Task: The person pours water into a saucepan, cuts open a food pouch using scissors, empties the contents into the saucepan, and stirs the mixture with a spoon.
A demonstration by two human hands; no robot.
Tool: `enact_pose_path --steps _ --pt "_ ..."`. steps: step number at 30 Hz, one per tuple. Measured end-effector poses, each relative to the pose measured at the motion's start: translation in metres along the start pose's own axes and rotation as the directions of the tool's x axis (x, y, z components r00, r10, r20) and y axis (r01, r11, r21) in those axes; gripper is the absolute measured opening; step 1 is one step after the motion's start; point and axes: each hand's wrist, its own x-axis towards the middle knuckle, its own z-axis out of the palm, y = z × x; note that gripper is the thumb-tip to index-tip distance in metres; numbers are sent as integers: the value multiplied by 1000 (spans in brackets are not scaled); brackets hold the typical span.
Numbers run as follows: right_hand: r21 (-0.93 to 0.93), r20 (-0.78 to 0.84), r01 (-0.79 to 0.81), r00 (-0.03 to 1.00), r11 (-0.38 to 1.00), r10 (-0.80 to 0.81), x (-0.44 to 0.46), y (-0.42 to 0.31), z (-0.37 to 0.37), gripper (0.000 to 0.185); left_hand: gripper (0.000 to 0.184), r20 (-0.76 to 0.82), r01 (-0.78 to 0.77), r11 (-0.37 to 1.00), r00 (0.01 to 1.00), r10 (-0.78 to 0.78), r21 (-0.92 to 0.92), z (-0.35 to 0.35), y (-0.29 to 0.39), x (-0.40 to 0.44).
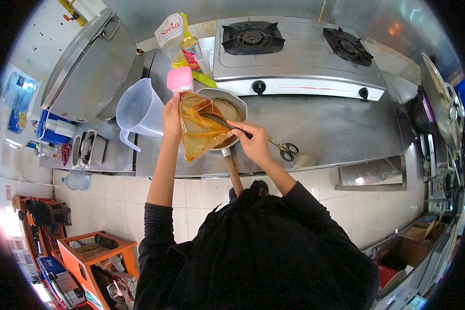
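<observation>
My left hand (172,118) grips the edge of a clear plastic bag (195,137) smeared with reddish-brown sauce. My right hand (254,142) is closed around a thin black-handled utensil (215,119); its far end reaches into the bag, so I cannot tell its kind. Directly beneath the bag sits a saucepan (241,102) with brown contents, partly covered by it. The pan's wooden handle (233,169) points towards my body. Right of my right hand lies a pair of scissors (287,150) on the steel counter.
A clear measuring jug (140,110) stands left of the bag, near a pink-lidded container (179,79). Behind are a tin can (190,53) and a Sovia pouch (171,33). A two-burner gas stove (299,57) fills the back; a big metal pot (90,64) stands left.
</observation>
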Motion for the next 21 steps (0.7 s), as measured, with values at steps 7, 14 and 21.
enact_pose_path --steps 7,14,21 --pt "-111 -9 -8 1000 994 7 0 -7 -7 23 37 21 24 997 1000 -23 -68 2 15 -4" --pt "-247 -43 -6 999 969 -5 1 -12 0 25 39 38 -25 993 999 21 112 10 11 -9" --pt "-77 41 -21 999 997 24 4 3 -3 26 43 18 -4 990 1000 2 141 2 1 -7"
